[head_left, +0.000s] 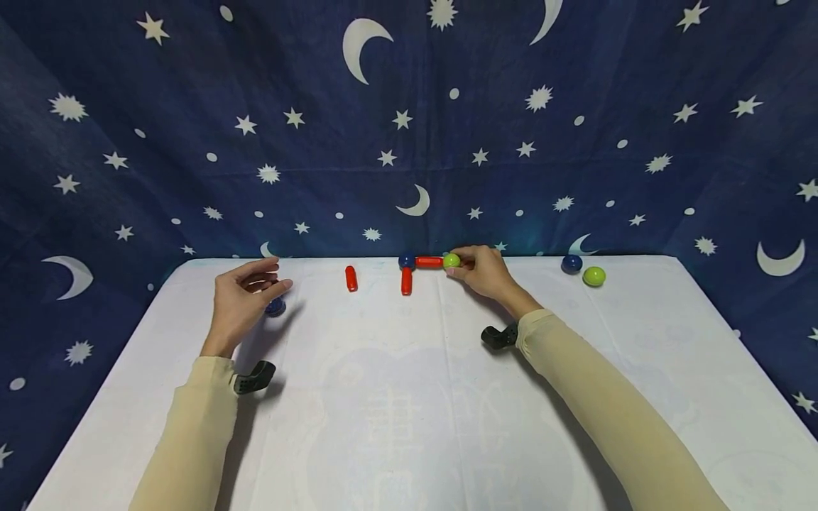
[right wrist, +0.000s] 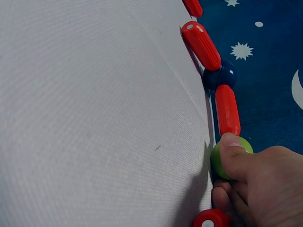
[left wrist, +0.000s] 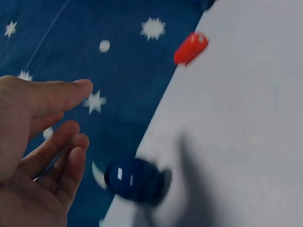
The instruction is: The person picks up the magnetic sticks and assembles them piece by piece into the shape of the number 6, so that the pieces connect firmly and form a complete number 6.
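My right hand pinches a light green ball between thumb and fingers. The ball touches the right end of a red rod, whose left end joins a dark blue ball. Another red rod runs from that blue ball toward the front, making a corner. My left hand hovers with loosely bent fingers and nothing in them. Close to it lies another dark blue ball, apart from the fingers. In the right wrist view, a red rod end with a white tip shows below the hand.
A loose red rod lies between my left hand and the joined pieces. Toward the back right of the white-covered table are a dark blue ball and a green ball. A starry blue cloth hangs behind the table edge.
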